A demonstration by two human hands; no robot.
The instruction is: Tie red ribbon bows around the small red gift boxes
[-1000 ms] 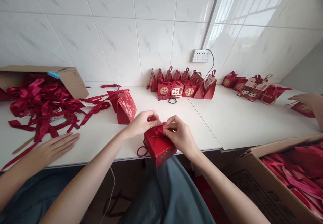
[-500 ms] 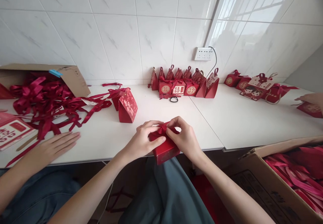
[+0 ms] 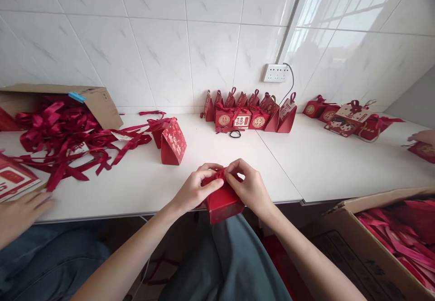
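A red gift box [image 3: 224, 203] is between my hands at the table's front edge, above my lap. On its top sits a red ribbon [image 3: 220, 174], gathered at the middle. My left hand [image 3: 196, 188] is closed from the left, its thumb and fingers pinching the ribbon. From the right, my right hand [image 3: 247, 183] pinches the same ribbon between thumb and fingertips. My fingers partly cover the ribbon, so the knot's exact form is hidden.
Ahead on the white table [image 3: 217, 149] stand a peaked red box [image 3: 172, 141] and a row of red boxes [image 3: 241, 120]. Ribbons [image 3: 73, 142] spill from a carton at left. Another carton [image 3: 374, 246] holds red ribbon. Co-workers' hands show at left [image 3: 23, 212] and right [image 3: 423, 137].
The co-worker's hand at left has slid further left, towards a box there. My hands stay on the ribbon with only slight finger movement. The view has shifted slightly.
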